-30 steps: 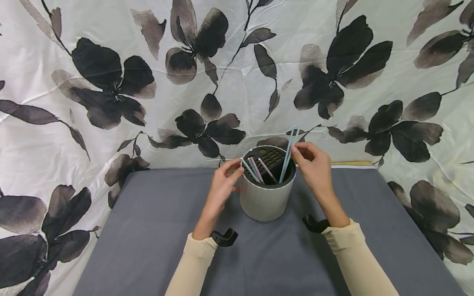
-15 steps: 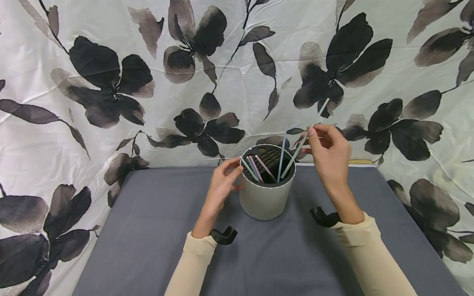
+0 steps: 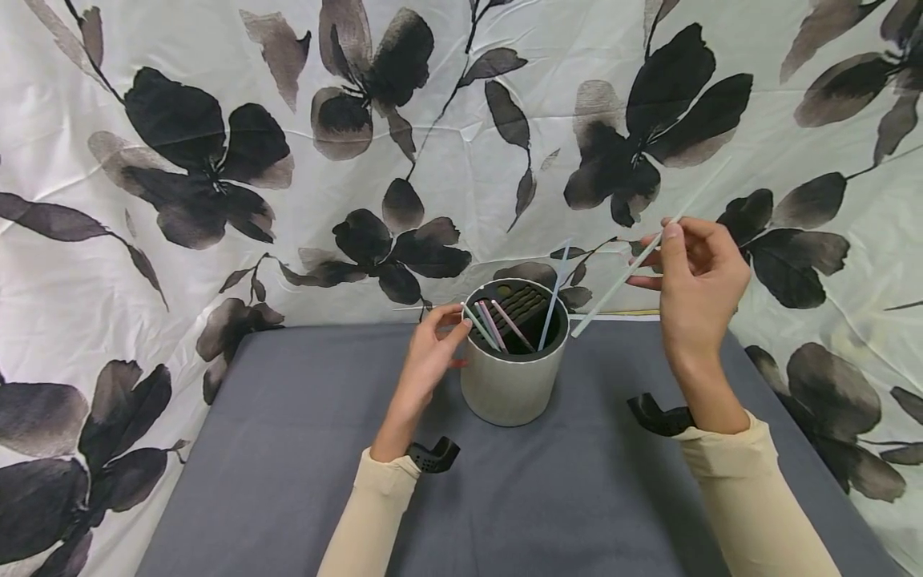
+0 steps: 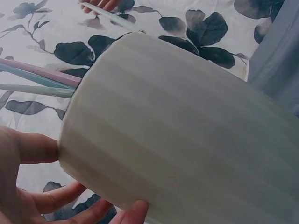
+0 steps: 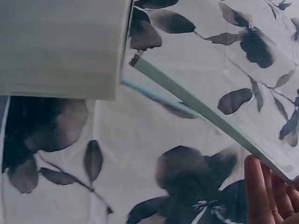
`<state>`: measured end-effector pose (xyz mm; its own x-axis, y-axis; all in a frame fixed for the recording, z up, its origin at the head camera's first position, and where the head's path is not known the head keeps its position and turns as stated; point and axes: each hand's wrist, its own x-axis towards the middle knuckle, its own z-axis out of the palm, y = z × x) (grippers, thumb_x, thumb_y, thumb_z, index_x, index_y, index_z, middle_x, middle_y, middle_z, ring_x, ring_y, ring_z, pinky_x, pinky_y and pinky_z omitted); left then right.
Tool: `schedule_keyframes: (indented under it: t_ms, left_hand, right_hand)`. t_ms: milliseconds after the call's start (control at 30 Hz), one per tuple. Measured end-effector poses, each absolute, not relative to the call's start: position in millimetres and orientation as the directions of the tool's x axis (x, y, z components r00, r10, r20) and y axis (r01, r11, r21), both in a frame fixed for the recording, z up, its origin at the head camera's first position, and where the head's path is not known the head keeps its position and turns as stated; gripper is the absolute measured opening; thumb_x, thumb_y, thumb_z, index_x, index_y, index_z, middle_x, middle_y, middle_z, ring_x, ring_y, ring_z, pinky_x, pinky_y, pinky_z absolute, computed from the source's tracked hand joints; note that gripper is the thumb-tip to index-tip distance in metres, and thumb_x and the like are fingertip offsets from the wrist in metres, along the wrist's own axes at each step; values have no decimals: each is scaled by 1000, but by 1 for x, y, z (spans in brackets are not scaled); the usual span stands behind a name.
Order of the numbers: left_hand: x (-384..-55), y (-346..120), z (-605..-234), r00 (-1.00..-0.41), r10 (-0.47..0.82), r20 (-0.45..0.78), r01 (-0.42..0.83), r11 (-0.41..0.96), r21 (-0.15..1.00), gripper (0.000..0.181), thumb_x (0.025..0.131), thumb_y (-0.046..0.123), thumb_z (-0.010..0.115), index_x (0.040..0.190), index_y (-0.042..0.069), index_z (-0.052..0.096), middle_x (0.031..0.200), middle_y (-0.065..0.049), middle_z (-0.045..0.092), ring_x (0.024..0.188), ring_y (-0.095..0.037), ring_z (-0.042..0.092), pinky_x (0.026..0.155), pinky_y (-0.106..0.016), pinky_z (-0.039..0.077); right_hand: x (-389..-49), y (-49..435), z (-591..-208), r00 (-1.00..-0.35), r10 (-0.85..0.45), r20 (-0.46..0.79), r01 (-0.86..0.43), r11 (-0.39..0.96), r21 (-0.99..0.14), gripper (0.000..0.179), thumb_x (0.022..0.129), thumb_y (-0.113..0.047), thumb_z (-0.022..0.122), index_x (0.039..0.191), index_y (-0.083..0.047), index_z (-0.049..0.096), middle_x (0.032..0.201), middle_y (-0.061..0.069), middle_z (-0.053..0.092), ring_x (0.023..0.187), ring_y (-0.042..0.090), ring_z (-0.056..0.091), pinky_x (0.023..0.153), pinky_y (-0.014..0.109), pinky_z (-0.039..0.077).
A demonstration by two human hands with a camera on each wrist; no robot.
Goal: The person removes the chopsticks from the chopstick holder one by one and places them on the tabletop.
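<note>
A white cylindrical utensil holder (image 3: 508, 393) with a black slotted insert stands upright on the table. Several pastel drinking straws lean in it, among them a pink straw (image 3: 513, 324) and a blue straw (image 3: 554, 296). My left hand (image 3: 427, 357) holds the holder at its left side, fingers at the rim and on the wall, as the left wrist view (image 4: 28, 163) also shows. To the right of the holder, my right hand (image 3: 703, 288) pinches a pale green straw (image 3: 620, 280). This straw slants, its lower end just outside the rim; in the right wrist view the green straw (image 5: 201, 112) crosses the blue one.
A grey cloth (image 3: 310, 449) covers the table. Behind it hangs a white curtain (image 3: 461, 160) with dark flower print. A black wrist camera (image 3: 433, 457) sits on the left wrist and another black camera (image 3: 659, 415) on the right.
My right hand has drawn the pale green straw up and out of the holder, moving right and upward. The blue straw stays leaning inside. My left hand keeps its place at the rim.
</note>
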<state>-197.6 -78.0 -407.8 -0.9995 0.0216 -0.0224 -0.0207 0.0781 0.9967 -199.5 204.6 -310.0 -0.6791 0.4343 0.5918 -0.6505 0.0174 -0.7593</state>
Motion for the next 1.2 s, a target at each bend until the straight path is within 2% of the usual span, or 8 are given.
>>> schedule_keyframes:
  t_ms: [233, 433, 567, 700, 933, 1067, 1200]
  left_hand:
    - [-196, -76, -409, -1000, 14, -8, -7, 97, 995, 42, 103, 23, 66, 143, 12, 60, 140, -17, 63, 120, -33, 67, 74, -47, 65]
    - [-196, -75, -412, -1000, 17, -16, -14, 89, 996, 42, 102, 22, 67, 143, 12, 61, 139, -16, 63, 120, -33, 67, 75, -48, 65]
    - [-195, -77, -412, -1000, 13, -19, -18, 92, 996, 42, 102, 23, 68, 143, 12, 61, 140, -16, 63, 120, -33, 67, 77, -52, 65]
    - [-195, -78, -410, -1000, 17, -20, -18, 98, 995, 43, 103, 25, 67, 143, 13, 60, 140, -16, 62, 120, -32, 67, 76, -49, 65]
    - [-195, -80, -410, -1000, 23, -21, -19, 97, 995, 43, 103, 25, 67, 143, 13, 60, 140, -16, 62, 120, -32, 67, 75, -45, 65]
    - [-195, -80, -410, -999, 25, -26, -23, 92, 995, 43, 103, 25, 67, 144, 13, 60, 140, -15, 62, 120, -31, 67, 78, -49, 65]
    - [-195, -80, -410, -999, 29, -28, -25, 89, 996, 44, 103, 26, 67, 144, 13, 59, 141, -15, 61, 120, -31, 66, 81, -52, 65]
  right_hand:
    - [-197, 223, -352, -767, 425, 480, -497, 80, -864, 26, 100, -17, 71, 115, 4, 73, 88, 6, 76, 62, 10, 72, 54, 24, 59]
    - [-188, 230, -400, -850, 417, 323, -279, 164, -946, 29, 101, -22, 71, 117, 1, 74, 85, -3, 77, 62, 6, 70, 52, 24, 59]
    - [-182, 232, -431, -897, 384, 218, -127, 248, -960, 33, 103, -30, 68, 120, -2, 73, 84, -7, 76, 64, 6, 69, 52, 26, 60]
    - [-179, 234, -457, -943, 309, 125, -14, 338, -941, 35, 104, -36, 66, 120, -5, 73, 84, -9, 76, 64, 7, 68, 54, 31, 62]
    - [-177, 236, -485, -991, 127, -30, 84, 441, -894, 32, 106, -27, 64, 120, 1, 70, 88, 12, 79, 60, 10, 67, 54, 35, 62]
    - [-177, 233, -496, -994, 43, -101, 110, 484, -868, 31, 105, -16, 61, 125, 7, 66, 95, 18, 77, 63, 10, 65, 55, 33, 62]
    - [-177, 231, -504, -986, -29, -163, 130, 478, -869, 33, 100, -4, 57, 128, 13, 59, 100, 24, 75, 66, 12, 65, 57, 35, 63]
